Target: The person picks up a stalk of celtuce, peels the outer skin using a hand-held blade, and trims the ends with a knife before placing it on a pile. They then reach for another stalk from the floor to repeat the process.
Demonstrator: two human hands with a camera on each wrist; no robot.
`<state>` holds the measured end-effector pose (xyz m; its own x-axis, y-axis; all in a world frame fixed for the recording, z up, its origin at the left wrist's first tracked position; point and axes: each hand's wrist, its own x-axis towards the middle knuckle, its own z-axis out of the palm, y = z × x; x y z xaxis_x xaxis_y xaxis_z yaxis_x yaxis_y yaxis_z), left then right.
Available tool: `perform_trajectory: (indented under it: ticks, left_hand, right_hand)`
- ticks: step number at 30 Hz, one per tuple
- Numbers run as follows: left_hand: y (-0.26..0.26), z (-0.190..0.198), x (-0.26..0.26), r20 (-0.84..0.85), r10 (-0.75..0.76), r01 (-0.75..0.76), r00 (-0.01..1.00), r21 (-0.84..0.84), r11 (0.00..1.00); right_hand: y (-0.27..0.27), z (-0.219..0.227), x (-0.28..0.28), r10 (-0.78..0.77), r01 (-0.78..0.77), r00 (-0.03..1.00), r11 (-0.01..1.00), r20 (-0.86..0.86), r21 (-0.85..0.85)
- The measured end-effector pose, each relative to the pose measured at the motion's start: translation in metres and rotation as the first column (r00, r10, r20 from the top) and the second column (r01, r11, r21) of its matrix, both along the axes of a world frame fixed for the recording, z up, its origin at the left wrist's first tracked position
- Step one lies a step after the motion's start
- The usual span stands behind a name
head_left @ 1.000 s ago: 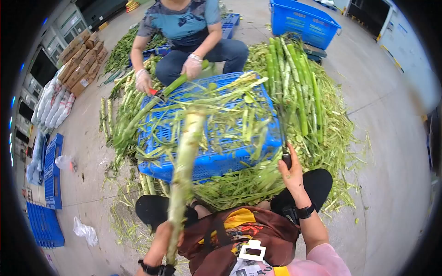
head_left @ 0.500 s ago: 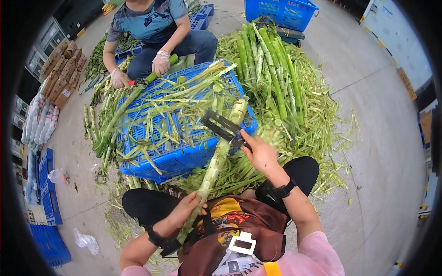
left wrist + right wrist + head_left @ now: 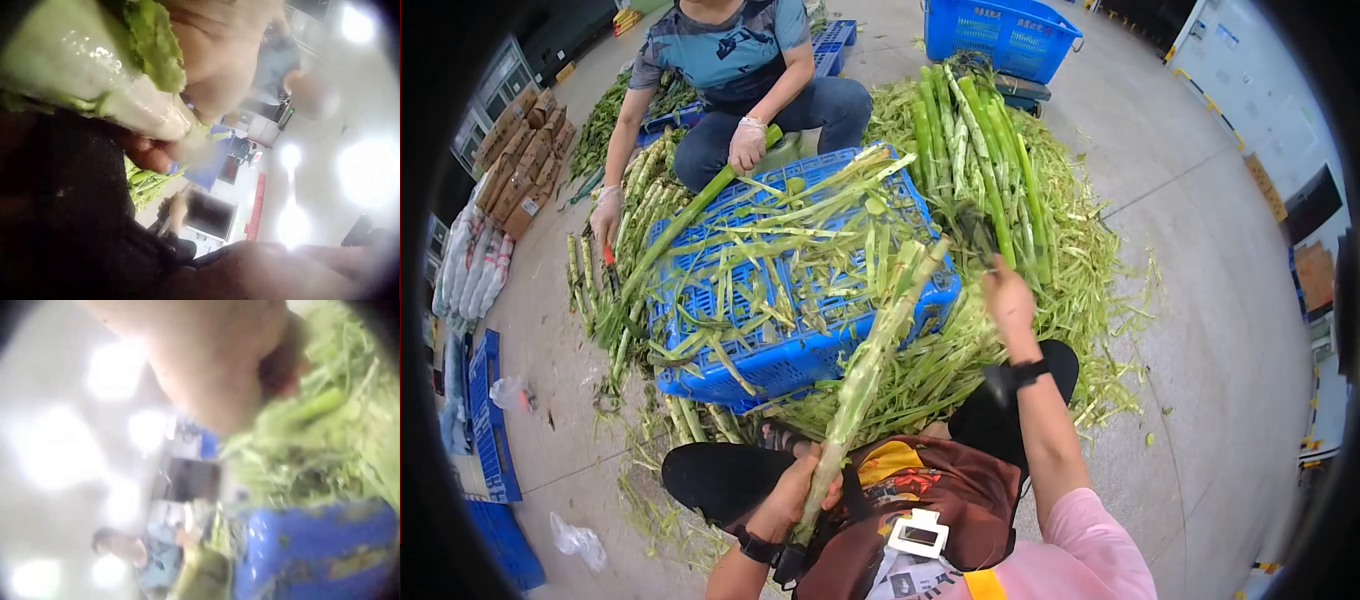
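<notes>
My left hand (image 3: 795, 495) grips the lower end of a long, mostly peeled celtuce stalk (image 3: 865, 385), its far end slanting up to the right over an upturned blue crate (image 3: 800, 350). In the left wrist view the pale, wet stalk (image 3: 69, 62) lies across the palm, a strip of green hanging by the fingers. My right hand (image 3: 1008, 305) is off to the stalk's right and holds a wide dark peeler (image 3: 975, 232), blurred and apart from the stalk. The right wrist view shows that hand (image 3: 200, 356) blurred above the heap of peelings (image 3: 300, 450).
Opposite, a gloved person (image 3: 720, 60) holds a green stalk (image 3: 700, 205) and a red-handled peeler (image 3: 609, 256). Unpeeled stalks (image 3: 990, 150) lie on peelings (image 3: 1090, 300) at right; paler stalks (image 3: 640, 190) lie at left. A blue tub (image 3: 1000, 40) stands behind.
The peeler came onto the stalk's upper end, then moved off to the right. The stalk swung from near upright to a slant. The person opposite has lowered the red-handled peeler leftward.
</notes>
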<state>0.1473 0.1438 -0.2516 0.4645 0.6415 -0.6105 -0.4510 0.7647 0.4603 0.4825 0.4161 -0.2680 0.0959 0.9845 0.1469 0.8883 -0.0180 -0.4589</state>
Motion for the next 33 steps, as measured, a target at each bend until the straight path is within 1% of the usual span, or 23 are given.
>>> perform_trajectory:
  ticks: [1,2,4,5,6,7,8,9,11,12,13,14,15,17,19,20,21,22,23,24,25,30,33]
  left_hand:
    - [-0.004,0.002,0.004,-0.01,0.021,-0.021,1.0,-0.001,1.0]
    - [-0.006,0.002,0.009,-0.02,0.038,-0.038,0.999,0.002,0.999]
    - [-0.003,-0.004,0.012,-0.01,0.042,-0.042,0.999,0.044,0.998]
    - [-0.002,-0.002,0.012,-0.023,0.028,-0.028,0.999,0.002,1.0]
    - [0.004,0.002,0.011,-0.038,0.014,-0.015,0.999,-0.032,0.999]
    - [0.009,0.004,0.01,-0.054,0.004,-0.007,0.999,-0.057,0.998]
    - [0.01,-0.003,0.007,0.007,0.0,0.001,1.0,-0.036,0.999]
    - [0.008,-0.009,0.005,0.013,0.011,-0.01,1.0,-0.042,0.999]
    - [0.002,-0.016,0.0,0.021,0.021,-0.02,1.0,-0.063,0.998]
    - [0.005,-0.01,0.001,-0.042,0.014,-0.015,0.999,-0.012,1.0]
    - [0.007,0.0,0.006,-0.095,0.007,-0.007,0.995,0.0,1.0]
    - [0.01,0.011,0.011,-0.147,0.001,0.001,0.989,0.017,1.0]
    - [0.012,0.016,0.015,-0.196,-0.001,0.009,0.981,0.037,0.999]
    - [0.007,0.015,0.018,-0.186,0.027,-0.023,0.982,0.024,0.999]
    - [0.007,0.017,0.021,-0.17,0.024,-0.02,0.985,0.029,0.999]
    - [0.006,0.015,0.022,-0.156,0.026,-0.021,0.987,0.033,0.999]
    - [0.007,0.013,0.021,-0.144,0.026,-0.021,0.989,0.041,0.999]
    - [0.009,0.012,0.02,-0.133,0.025,-0.019,0.991,0.05,0.999]
    - [0.01,0.013,0.02,-0.147,0.035,-0.03,0.988,0.04,0.999]
    - [0.01,0.016,0.021,-0.163,0.045,-0.04,0.986,0.029,0.999]
    - [0.01,0.017,0.021,-0.179,0.052,-0.049,0.983,0.018,0.999]
    - [0.01,0.013,0.024,-0.172,0.099,-0.101,0.98,0.0,0.995]
    - [0.004,0.0,0.021,-0.125,0.097,-0.098,0.987,-0.004,0.995]
  right_hand:
    - [0.012,-0.009,0.017,-0.138,0.138,0.985,0.99,-0.103,-0.002]
    - [0.007,-0.005,0.014,-0.023,0.034,0.993,0.995,-0.12,0.09]
    - [-0.038,0.01,-0.003,0.219,-0.186,0.969,0.95,-0.114,0.251]
    - [-0.067,0.022,-0.023,0.348,-0.345,0.937,0.92,0.018,0.188]
    - [-0.096,0.04,-0.043,0.512,-0.515,0.857,0.848,0.061,0.123]
    - [-0.115,0.056,-0.062,0.699,-0.712,0.687,0.702,0.199,-0.006]
    - [-0.133,0.042,-0.069,0.834,-0.851,0.526,0.519,0.167,0.082]
    - [-0.14,0.034,-0.08,0.891,-0.896,0.428,0.397,0.151,0.199]
    - [-0.12,0.023,-0.078,0.851,-0.875,0.482,0.477,0.209,0.081]
    - [-0.097,0.031,-0.079,0.73,-0.747,0.598,0.657,0.33,-0.099]
    - [-0.071,0.024,-0.065,0.561,-0.552,0.803,0.827,0.2,-0.105]
    - [-0.032,-0.006,-0.034,0.344,-0.331,0.936,0.933,0.072,-0.143]
    - [-0.009,-0.014,-0.008,0.166,-0.148,0.985,0.956,-0.052,0.252]
    - [0.01,-0.017,0.027,-0.153,0.156,0.977,0.988,-0.147,0.011]
    - [-0.02,0.0,0.009,0.063,-0.048,0.991,0.991,-0.118,0.128]
    - [-0.047,0.008,-0.007,0.173,-0.154,0.98,0.972,-0.096,0.176]
    - [-0.072,0.01,-0.023,0.337,-0.324,0.941,0.922,-0.026,0.212]
    - [-0.096,0.024,-0.042,0.454,-0.458,0.889,0.87,0.065,0.183]
    - [-0.116,0.025,-0.055,0.582,-0.605,0.796,0.771,0.167,0.197]
    - [-0.131,0.029,-0.065,0.689,-0.717,0.697,0.671,0.198,0.189]
    - [-0.139,0.028,-0.072,0.774,-0.785,0.615,0.585,0.148,0.202]
    - [-0.123,0.039,-0.069,0.829,-0.837,0.542,0.518,0.14,0.173]
    - [-0.133,0.046,-0.067,0.909,-0.917,0.397,0.389,0.126,0.085]
